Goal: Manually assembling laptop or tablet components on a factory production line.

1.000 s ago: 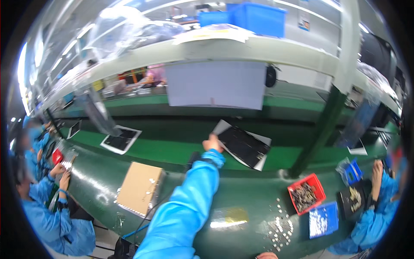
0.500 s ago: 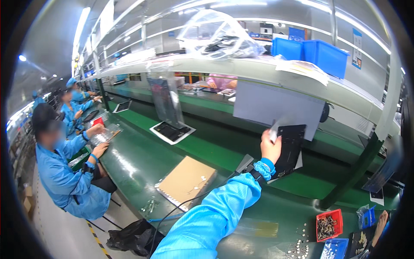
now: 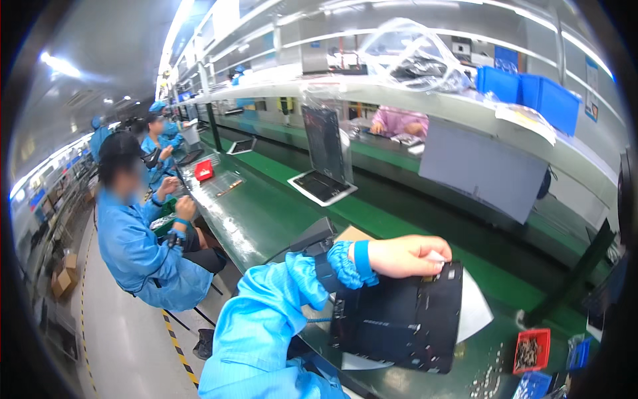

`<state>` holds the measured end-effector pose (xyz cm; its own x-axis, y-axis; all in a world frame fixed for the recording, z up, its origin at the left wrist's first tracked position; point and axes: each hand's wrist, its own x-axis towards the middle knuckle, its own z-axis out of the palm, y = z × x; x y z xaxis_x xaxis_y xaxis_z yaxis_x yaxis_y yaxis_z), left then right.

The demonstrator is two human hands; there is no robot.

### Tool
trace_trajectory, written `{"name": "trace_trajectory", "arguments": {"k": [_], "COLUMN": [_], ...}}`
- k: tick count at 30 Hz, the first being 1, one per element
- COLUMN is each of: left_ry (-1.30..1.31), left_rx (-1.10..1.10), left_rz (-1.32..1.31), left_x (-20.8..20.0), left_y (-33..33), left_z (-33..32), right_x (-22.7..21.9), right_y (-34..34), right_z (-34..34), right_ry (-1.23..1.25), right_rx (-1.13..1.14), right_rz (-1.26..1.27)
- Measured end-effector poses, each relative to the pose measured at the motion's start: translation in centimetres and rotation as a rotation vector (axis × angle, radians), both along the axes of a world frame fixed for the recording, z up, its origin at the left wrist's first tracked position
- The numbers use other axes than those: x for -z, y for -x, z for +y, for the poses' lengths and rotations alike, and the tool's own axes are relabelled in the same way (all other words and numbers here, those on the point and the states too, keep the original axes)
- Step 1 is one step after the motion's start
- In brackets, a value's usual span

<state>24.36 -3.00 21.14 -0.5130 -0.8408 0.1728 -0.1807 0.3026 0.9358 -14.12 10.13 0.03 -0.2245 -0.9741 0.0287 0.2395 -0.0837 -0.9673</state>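
Observation:
My left hand (image 3: 407, 257) reaches across from the lower left in a blue sleeve with a blue wristband. Its fingers are closed at the far edge of a flat black tablet panel (image 3: 392, 326), which has small parts along its border. A small white piece shows at the fingertips; its kind is unclear. Partly under the panel lies a white sheet (image 3: 474, 302), sticking out on the right. A tan board (image 3: 353, 233) peeks out behind my wrist. My right hand does not show.
On the bench stand a red bin (image 3: 532, 350) of small parts, a blue bin (image 3: 531, 386) and scattered white pieces (image 3: 488, 372). Farther off stands an opened black tablet (image 3: 325, 186) in a white frame. A co-worker (image 3: 149, 233) sits at left. A shelf (image 3: 399, 96) runs above.
My left hand has brought the black tablet panel and white sheet nearer, and the panel now lies flatter to view. My view has swung left. The seated co-worker's hands have moved back from the bench.

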Motion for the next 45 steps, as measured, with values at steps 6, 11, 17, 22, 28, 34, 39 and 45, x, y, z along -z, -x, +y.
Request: {"name": "trace_trajectory", "arguments": {"k": [6, 11, 17, 22, 28, 34, 39, 45], "left_ry": [-0.248, -0.242, 0.108, 0.199, 0.351, 0.398, 0.46, 0.431], "left_rx": [0.236, 0.253, 0.135, 0.119, -0.038, -0.094, -0.193, -0.193], "left_rz": [-0.145, -0.251, -0.474, -0.583, -0.524, -0.472, -0.393, -0.358], "left_x": [10.7, 20.0, 20.8, 20.0, 20.0, 20.9, 21.8, 22.2], "left_y": [6.7, 12.2, 14.6, 15.2, 13.0, 11.2, 11.2, 11.2], "left_z": [0.2, -1.9, -2.0, -2.0, -0.5, 1.2, 1.5, 1.3], "right_x": [0.6, -1.5, -1.9, -2.3, -2.6, -2.8, -2.7, -2.8], "right_y": [-0.7, -2.1, -3.7, -5.4, -7.4, -7.8, -8.5, -8.5], "right_z": [-0.8, -0.1, 0.8, 0.1, 0.4, 1.4, 1.8, 1.6], "right_ry": [0.102, 0.004, -0.057, -0.101, -0.11, -0.178, -0.195, -0.199], "right_rx": [0.007, 0.015, -0.037, -0.15, -0.302, -0.393, -0.335, -0.331], "right_rz": [-0.154, -0.162, 0.062, 0.306, 0.623, 0.83, 0.953, 1.042]}}
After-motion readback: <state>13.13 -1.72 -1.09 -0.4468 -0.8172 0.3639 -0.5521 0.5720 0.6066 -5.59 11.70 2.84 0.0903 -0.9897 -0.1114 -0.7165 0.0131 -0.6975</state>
